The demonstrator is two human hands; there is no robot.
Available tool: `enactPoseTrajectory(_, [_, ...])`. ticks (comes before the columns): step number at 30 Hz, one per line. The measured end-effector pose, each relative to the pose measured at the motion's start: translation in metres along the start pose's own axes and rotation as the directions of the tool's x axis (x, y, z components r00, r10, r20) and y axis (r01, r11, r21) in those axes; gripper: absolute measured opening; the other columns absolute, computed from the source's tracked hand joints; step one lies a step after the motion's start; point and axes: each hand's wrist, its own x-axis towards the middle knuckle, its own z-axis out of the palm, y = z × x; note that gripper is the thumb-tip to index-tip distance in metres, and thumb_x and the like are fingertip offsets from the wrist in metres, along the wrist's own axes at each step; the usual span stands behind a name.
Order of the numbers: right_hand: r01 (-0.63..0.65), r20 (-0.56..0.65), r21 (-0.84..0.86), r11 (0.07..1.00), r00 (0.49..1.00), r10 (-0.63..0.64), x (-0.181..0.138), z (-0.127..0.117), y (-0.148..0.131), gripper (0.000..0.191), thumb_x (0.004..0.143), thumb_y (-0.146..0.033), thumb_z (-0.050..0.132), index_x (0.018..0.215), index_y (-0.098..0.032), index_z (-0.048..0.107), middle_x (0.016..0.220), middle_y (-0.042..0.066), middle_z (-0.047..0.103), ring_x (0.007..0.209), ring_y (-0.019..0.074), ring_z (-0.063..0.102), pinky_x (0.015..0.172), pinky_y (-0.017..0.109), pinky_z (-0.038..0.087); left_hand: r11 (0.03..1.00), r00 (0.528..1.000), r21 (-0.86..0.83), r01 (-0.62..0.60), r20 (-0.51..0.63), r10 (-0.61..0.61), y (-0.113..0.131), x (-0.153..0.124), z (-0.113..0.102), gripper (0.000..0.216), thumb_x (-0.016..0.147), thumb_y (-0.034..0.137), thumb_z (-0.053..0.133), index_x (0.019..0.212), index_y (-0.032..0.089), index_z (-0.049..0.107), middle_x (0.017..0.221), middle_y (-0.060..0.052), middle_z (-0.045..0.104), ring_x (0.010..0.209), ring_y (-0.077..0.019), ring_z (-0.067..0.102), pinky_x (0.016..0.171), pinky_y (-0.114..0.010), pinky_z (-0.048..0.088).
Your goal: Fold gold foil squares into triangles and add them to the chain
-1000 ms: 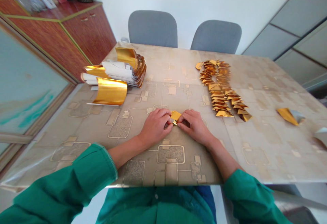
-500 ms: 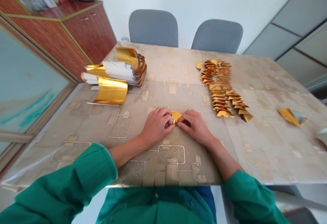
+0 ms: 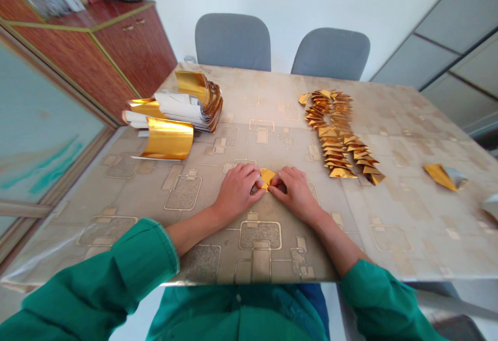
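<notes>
Mid-fold, a small gold foil piece (image 3: 267, 178) pinched between left hand (image 3: 236, 192) and right hand (image 3: 294, 193), both closed narrowly on it; near the middle of the tabletop (image 3: 116, 188); row of folded gold pieces (image 3: 334, 136) off to the right.

We look across a patterned table (image 3: 404, 237) at two grey chairs (image 3: 232, 41) before a white wall (image 3: 295, 9). A reddish wooden cabinet (image 3: 134, 56) stands far left, a glass panel (image 3: 42, 123) near left, and grey panels (image 3: 447, 56) line the right.
</notes>
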Motion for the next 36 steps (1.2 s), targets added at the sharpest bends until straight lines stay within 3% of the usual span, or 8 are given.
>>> enactPoseTrajectory(9, [0.034, 0.061, 0.044, 0.998, 0.997, -0.036, -0.001, -0.004, 0.007, 0.006, 0.090, -0.024, 0.066, 0.087, -0.022, 0.060, 0.088, 0.001, 0.059, 0.089, 0.0195, 0.052, 0.080, 0.033, 0.032, 0.999, 0.999, -0.023, -0.026, 0.019, 0.027, -0.003, -0.001, -0.003, 0.010, 0.084, 0.020, 0.072, 0.088, 0.019, 0.064, 0.110, -0.004, 0.064, 0.102, -0.0241, 0.055, 0.086, -0.038, 0.044])
enactPoseTrajectory(14, [0.080, 0.079, 0.059, 0.995, 0.993, -0.084, -0.001, -0.007, 0.006, 0.013, 0.098, -0.027, 0.054, 0.089, -0.022, 0.062, 0.088, 0.002, 0.059, 0.088, 0.0186, 0.052, 0.080, 0.033, 0.033, 0.998, 0.998, -0.017, -0.062, 0.007, 0.062, -0.004, -0.003, -0.002, 0.005, 0.087, 0.022, 0.070, 0.091, 0.021, 0.068, 0.112, -0.004, 0.063, 0.104, -0.0240, 0.054, 0.089, -0.039, 0.044])
enactPoseTrajectory(20, [0.031, 0.035, -0.041, 0.999, 0.999, -0.029, -0.001, -0.004, -0.001, 0.004, 0.088, -0.021, 0.064, 0.086, -0.022, 0.060, 0.087, 0.002, 0.060, 0.088, 0.0200, 0.052, 0.079, 0.033, 0.032, 0.987, 0.989, 0.064, -0.145, -0.020, 0.147, -0.004, -0.004, 0.000, 0.005, 0.089, 0.023, 0.067, 0.091, 0.021, 0.071, 0.113, -0.006, 0.063, 0.103, -0.0245, 0.054, 0.088, -0.040, 0.046])
enactPoseTrajectory(24, [0.031, 0.041, -0.013, 0.999, 0.999, -0.030, 0.000, -0.004, 0.000, 0.006, 0.084, -0.017, 0.063, 0.085, -0.022, 0.061, 0.086, 0.001, 0.061, 0.087, 0.0192, 0.052, 0.078, 0.032, 0.032, 0.967, 0.972, 0.111, -0.231, -0.017, 0.234, -0.008, -0.005, -0.001, 0.009, 0.092, 0.024, 0.064, 0.092, 0.022, 0.072, 0.113, -0.005, 0.065, 0.103, -0.0234, 0.055, 0.090, -0.039, 0.046])
enactPoseTrajectory(29, [0.016, 0.060, 0.001, 1.000, 0.998, -0.016, 0.001, -0.006, 0.000, 0.008, 0.083, -0.015, 0.063, 0.087, -0.022, 0.062, 0.088, 0.000, 0.061, 0.088, 0.0189, 0.053, 0.078, 0.032, 0.031, 0.967, 0.969, 0.074, -0.243, -0.014, 0.245, -0.012, -0.005, 0.000, 0.009, 0.093, 0.023, 0.063, 0.095, 0.022, 0.072, 0.110, -0.004, 0.066, 0.103, -0.0214, 0.055, 0.090, -0.037, 0.048])
enactPoseTrajectory(33, [-0.001, 0.031, -0.063, 0.998, 1.000, 0.003, 0.001, -0.003, -0.005, 0.003, 0.087, -0.022, 0.062, 0.084, -0.022, 0.061, 0.086, 0.001, 0.059, 0.087, 0.0197, 0.051, 0.077, 0.032, 0.030, 0.933, 0.943, 0.201, -0.300, -0.087, 0.322, -0.008, -0.005, 0.000, 0.013, 0.095, 0.025, 0.060, 0.091, 0.021, 0.072, 0.115, -0.007, 0.063, 0.107, -0.0227, 0.054, 0.094, -0.040, 0.046])
enactPoseTrajectory(36, [-0.008, 0.017, -0.104, 0.995, 1.000, 0.010, 0.000, -0.001, -0.006, 0.007, 0.088, -0.025, 0.063, 0.082, -0.021, 0.059, 0.086, 0.002, 0.059, 0.088, 0.0205, 0.051, 0.077, 0.033, 0.030, 0.863, 0.902, 0.316, -0.394, -0.049, 0.430, -0.002, -0.009, -0.002, 0.018, 0.098, 0.025, 0.054, 0.095, 0.020, 0.070, 0.110, -0.007, 0.064, 0.106, -0.0221, 0.053, 0.100, -0.042, 0.043])
